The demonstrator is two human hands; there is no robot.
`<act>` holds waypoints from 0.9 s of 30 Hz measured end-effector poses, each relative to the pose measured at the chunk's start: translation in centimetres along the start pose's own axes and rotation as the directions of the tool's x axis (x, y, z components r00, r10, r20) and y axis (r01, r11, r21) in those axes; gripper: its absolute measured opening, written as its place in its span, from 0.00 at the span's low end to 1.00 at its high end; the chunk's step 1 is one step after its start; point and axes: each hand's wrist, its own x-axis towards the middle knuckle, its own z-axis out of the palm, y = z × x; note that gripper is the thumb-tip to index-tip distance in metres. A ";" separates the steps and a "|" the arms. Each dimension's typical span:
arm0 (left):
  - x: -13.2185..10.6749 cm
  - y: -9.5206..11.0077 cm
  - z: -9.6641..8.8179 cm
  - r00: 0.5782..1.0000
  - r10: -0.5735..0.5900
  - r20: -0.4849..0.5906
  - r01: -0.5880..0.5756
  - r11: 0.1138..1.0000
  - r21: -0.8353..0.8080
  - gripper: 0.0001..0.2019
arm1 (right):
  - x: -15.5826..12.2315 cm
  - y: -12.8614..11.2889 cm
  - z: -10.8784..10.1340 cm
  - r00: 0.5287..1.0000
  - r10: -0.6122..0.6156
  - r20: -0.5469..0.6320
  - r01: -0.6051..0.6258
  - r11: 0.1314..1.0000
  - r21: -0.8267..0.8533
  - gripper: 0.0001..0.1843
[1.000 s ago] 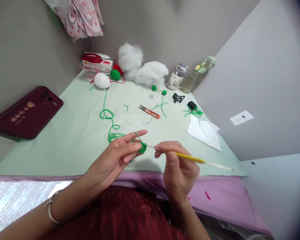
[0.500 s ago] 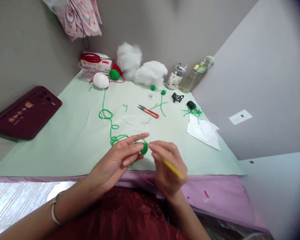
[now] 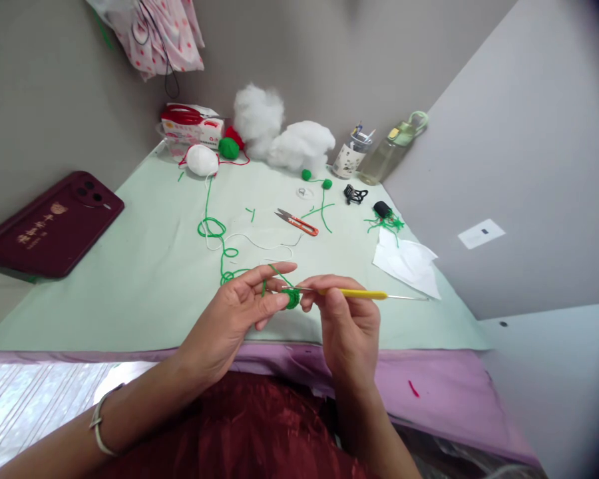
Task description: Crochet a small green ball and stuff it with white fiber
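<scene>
My left hand (image 3: 237, 313) pinches a small round green crochet piece (image 3: 292, 299) between thumb and fingers. Green yarn (image 3: 281, 274) runs from the piece over my raised left index finger and trails onto the table in loops. In my right hand (image 3: 347, 319) lies a crochet hook (image 3: 362, 293) with a yellow grip, held nearly level. Its metal tip is at the top edge of the green piece, pointing left. Whether a loop sits on the tip is too small to tell.
Orange thread snips (image 3: 299, 223) lie beyond my hands. At the back stand a white yarn ball (image 3: 202, 161), a green yarn ball (image 3: 228, 148), white stuffing (image 3: 304, 146), a pen cup (image 3: 349, 158) and a bottle (image 3: 392, 150). A dark red phone (image 3: 50, 226) lies left, crumpled paper (image 3: 404, 263) right.
My right hand has turned the crochet hook from slanting toward me to nearly level. The green piece has shifted slightly right and tilted in my left fingers.
</scene>
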 end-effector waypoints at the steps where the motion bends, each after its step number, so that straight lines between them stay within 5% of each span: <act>1: 0.0 0.0 0.0 1.000 0.001 0.002 -0.001 1.000 0.001 0.19 | 0.1 0.0 0.0 1.000 0.000 -0.002 0.000 1.000 0.013 0.09; 11: 0.1 -0.3 -0.3 0.999 0.046 0.017 -0.047 0.999 0.026 0.16 | 0.0 -0.1 0.1 1.000 -0.021 0.013 0.020 0.999 0.038 0.10; 20: 0.1 -0.4 0.3 0.999 -0.003 0.037 0.002 1.000 0.005 0.13 | -0.4 -0.5 0.2 0.991 -0.131 -0.033 0.122 0.973 -0.196 0.12; 27: 0.1 -0.2 -0.1 1.000 -0.008 0.017 0.008 0.999 -0.037 0.13 | -0.6 -0.7 -0.1 0.981 -0.164 -0.102 0.156 0.985 -0.076 0.13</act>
